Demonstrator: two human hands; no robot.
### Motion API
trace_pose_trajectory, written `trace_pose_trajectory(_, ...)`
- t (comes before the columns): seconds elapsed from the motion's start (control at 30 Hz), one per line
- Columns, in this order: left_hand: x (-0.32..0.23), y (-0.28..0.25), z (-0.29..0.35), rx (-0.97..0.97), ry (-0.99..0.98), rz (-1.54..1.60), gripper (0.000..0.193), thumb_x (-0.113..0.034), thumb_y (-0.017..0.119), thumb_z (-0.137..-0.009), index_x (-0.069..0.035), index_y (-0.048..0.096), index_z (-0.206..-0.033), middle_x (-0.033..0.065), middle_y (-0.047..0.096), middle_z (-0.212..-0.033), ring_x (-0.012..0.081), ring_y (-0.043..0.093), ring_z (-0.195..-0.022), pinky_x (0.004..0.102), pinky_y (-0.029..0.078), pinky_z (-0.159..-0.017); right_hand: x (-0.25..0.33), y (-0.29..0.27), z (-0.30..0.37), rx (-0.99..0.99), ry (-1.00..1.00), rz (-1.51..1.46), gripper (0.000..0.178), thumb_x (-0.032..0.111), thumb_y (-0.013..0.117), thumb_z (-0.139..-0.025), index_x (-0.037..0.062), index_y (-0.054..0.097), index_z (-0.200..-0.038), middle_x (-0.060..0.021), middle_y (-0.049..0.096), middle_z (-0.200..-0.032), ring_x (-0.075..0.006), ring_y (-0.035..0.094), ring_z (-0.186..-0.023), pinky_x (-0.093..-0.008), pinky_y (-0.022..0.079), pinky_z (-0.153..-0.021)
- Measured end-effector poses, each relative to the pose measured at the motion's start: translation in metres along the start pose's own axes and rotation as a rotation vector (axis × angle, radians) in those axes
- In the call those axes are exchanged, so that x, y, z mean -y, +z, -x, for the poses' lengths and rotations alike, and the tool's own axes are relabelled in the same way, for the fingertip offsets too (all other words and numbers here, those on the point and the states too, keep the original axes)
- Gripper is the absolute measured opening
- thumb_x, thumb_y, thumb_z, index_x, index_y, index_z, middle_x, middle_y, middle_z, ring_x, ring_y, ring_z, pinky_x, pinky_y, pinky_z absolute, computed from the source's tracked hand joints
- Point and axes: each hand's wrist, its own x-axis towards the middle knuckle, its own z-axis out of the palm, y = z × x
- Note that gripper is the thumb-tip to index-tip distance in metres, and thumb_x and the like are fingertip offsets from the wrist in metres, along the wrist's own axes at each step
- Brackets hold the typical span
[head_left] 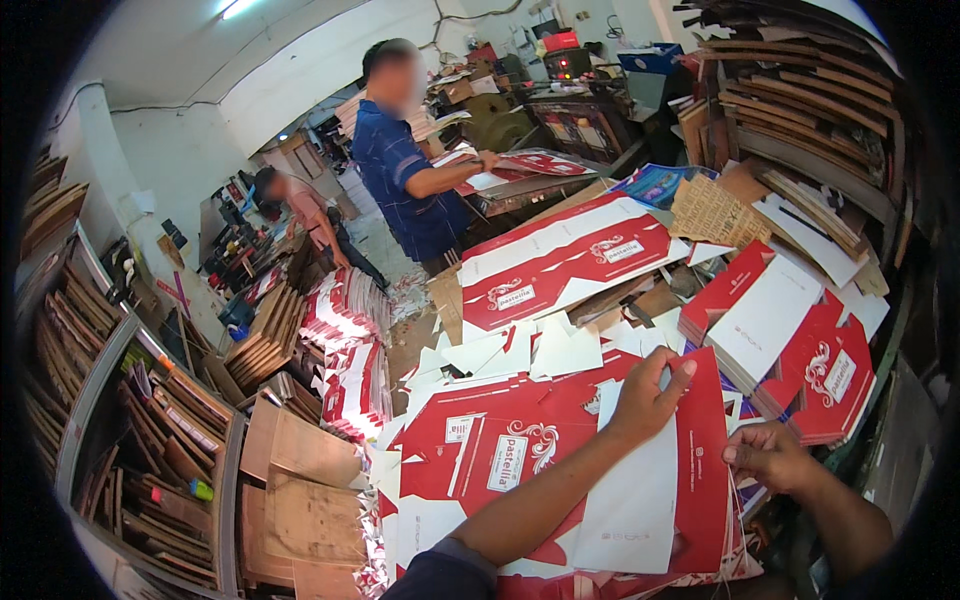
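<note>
A red-and-white printed cardboard box blank (640, 500) lies tilted over a pile of similar sheets in front of me. My left hand (648, 395) reaches across it, with thumb and fingers closed at its far edge. At the blank's right edge, my right hand (770, 455) pinches the red border between thumb and fingertips. Left of my forearm, more red printed blanks (450, 450) are spread on the pile. White paper offcuts (565, 345) lie scattered just beyond them. To the right of my hands sits a stack of cut box blanks (765, 320), white and red on top.
Uncut red-and-white sheets (560, 250) lie farther back. A person in a blue shirt (405, 170) handles sheets at a machine; another person (310, 210) bends at the left. Wooden boards (800, 110) fill a right-hand rack, others the left shelves (165, 470). Bundled blanks (355, 385) stand left.
</note>
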Motion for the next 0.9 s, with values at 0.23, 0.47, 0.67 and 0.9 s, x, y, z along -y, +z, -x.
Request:
trace_pose_trajectory(0.23, -0.005, -0.003, 0.002, 0.02, 0.165, -0.371, 0.034, -0.037, 0.06, -0.099, -0.003, 0.059, -0.097, 0.0141, 0.063, -0.08, 0.0307, 0.06, -0.076, 0.0422, 0.042, -0.072, 0.022, 0.005, 0.011, 0.005, -0.245, 0.855, 0.028, 0.025, 0.063, -0.097, -0.0032, 0.063, -0.097, -0.0192, 0.067, -0.078, -0.0284, 0.067, -0.068, -0.0404, 0.051, -0.066)
trace_pose_trajectory(0.47, 0.016, -0.002, 0.003, 0.019, 0.127, -0.365, 0.038, -0.042, 0.058, -0.099, -0.004, 0.059, -0.106, 0.0181, 0.064, -0.086, 0.035, 0.059, -0.079, 0.0435, 0.043, -0.073, 0.025, -0.005, 0.014, 0.132, 0.018, 0.577, 0.021, 0.021, 0.064, -0.096, -0.0003, 0.069, -0.096, -0.0058, 0.069, -0.078, -0.0138, 0.063, -0.066, -0.0296, 0.052, -0.063)
trace_pose_trajectory(0.67, 0.011, -0.002, 0.005, 0.123, 0.045, -0.462, 0.04, -0.041, 0.057, -0.099, -0.003, 0.059, -0.11, 0.0199, 0.066, -0.092, 0.0388, 0.063, -0.088, 0.048, 0.045, -0.079, 0.029, -0.016, 0.011, -0.01, 0.025, 0.295, 0.019, 0.018, 0.067, -0.094, -0.0004, 0.069, -0.092, -0.0043, 0.067, -0.076, -0.0107, 0.062, -0.067, -0.0269, 0.051, -0.06)
trace_pose_trajectory(0.9, 0.039, 0.016, -0.001, 0.126, -0.042, -0.4, 0.023, -0.025, 0.068, -0.087, -0.006, 0.066, -0.1, 0.0149, 0.07, -0.089, 0.0341, 0.068, -0.078, 0.0459, 0.052, -0.076, 0.049, 0.014, 0.005, -0.342, -0.292, 0.536, 0.034, 0.033, 0.068, -0.095, 0.0027, 0.067, -0.08, -0.0003, 0.057, -0.063, -0.0098, 0.055, -0.059, -0.0295, 0.044, -0.052)
